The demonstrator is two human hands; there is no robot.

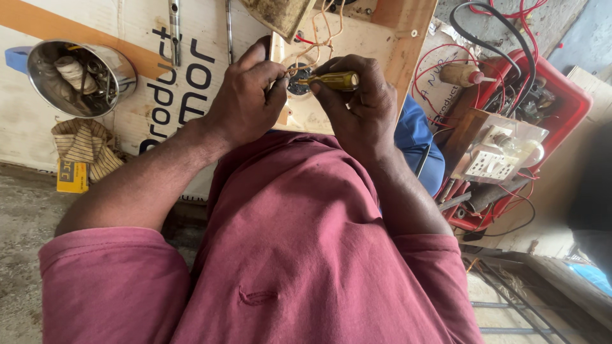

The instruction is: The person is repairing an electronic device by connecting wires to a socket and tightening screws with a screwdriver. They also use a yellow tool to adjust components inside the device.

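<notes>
My right hand (357, 102) grips a screwdriver with a yellow translucent handle (338, 80), its tip aimed at a small dark round fitting (297, 85) on a pale wooden board (357, 44). My left hand (245, 95) pinches the fitting and thin wires (319, 38) beside it, fingers closed on them. Red and tan wires loop over the board above the hands. My maroon shirt fills the lower middle of the view.
A steel bowl (124, 64) with small parts and a thread spool sits at the left on cardboard (178, 83). Below it lie a striped cloth (83, 143) and a yellow box (71, 176). A red tray (567, 95) with wires, a switchboard (497, 153) and a wooden-handled tool (462, 74) stands at the right.
</notes>
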